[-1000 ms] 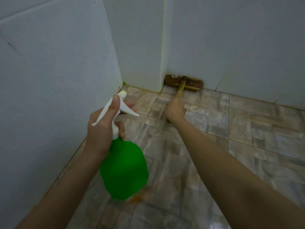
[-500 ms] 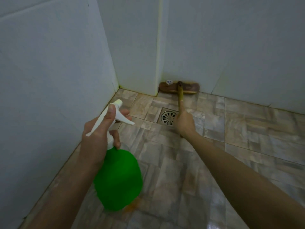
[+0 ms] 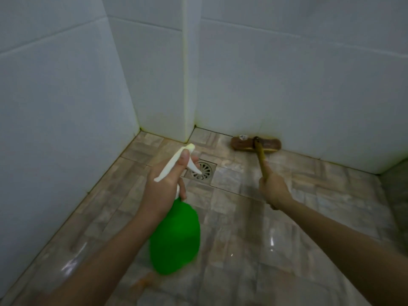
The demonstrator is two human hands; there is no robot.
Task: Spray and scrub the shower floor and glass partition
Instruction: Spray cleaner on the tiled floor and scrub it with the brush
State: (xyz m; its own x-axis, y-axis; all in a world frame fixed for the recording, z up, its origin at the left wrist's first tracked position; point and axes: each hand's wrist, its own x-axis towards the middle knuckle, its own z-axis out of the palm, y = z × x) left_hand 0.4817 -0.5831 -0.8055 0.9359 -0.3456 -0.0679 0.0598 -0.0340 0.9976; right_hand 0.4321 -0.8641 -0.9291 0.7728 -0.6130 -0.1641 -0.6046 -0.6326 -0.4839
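Nearest, the shower floor shows glossy wet patches on its mottled brown tiles. Above it the green spray bottle hangs tilted, carried by the left hand, whose grip is closed round the white neck with the thumb lying along the trigger head. The bottle's green wall is too solid to show how much liquid is inside. Further out, the right hand has its grip closed round the yellowish handle of the scrub brush, beside the square floor drain, in whose grille nothing visible sits. Farthest, the brush head lies on the floor, pressed against the foot of the white tiled wall. I judge scrubbing the floor along the wall base to be the step in hand. The next move calls for firm strokes along that stained joint, with a fresh spray aimed ahead of the bristles. No glass partition is in view, so I cannot tell its state.
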